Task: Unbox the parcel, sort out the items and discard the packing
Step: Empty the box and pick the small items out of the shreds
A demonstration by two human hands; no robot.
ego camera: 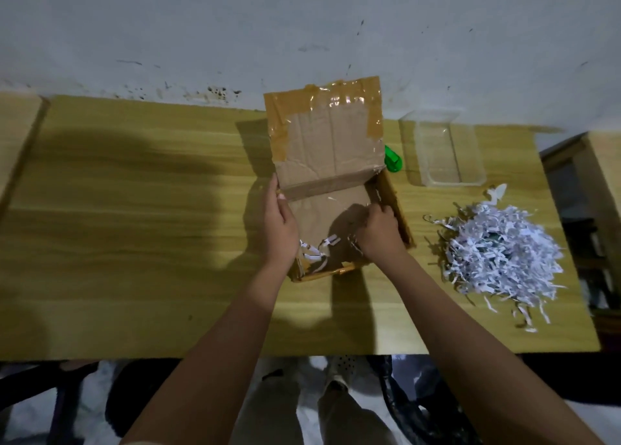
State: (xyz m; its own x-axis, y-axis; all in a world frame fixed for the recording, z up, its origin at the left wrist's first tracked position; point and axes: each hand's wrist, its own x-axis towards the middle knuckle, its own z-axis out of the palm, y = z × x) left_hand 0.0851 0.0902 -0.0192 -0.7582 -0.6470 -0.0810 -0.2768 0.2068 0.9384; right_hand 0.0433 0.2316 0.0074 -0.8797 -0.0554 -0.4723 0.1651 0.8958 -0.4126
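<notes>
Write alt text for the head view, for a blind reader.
A left hand holds the left side of an open cardboard box while the right hand reaches inside among paper shreds. A shredded paper pile, a clear plastic container and a green object lie on the table to its right.

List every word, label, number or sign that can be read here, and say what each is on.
None can be read.
The cardboard box: no label or print shows on it.
The shredded paper pile: dark specks, perhaps print, too small and cut up to read.
The clear plastic tub and the green object: no markings show.
</notes>
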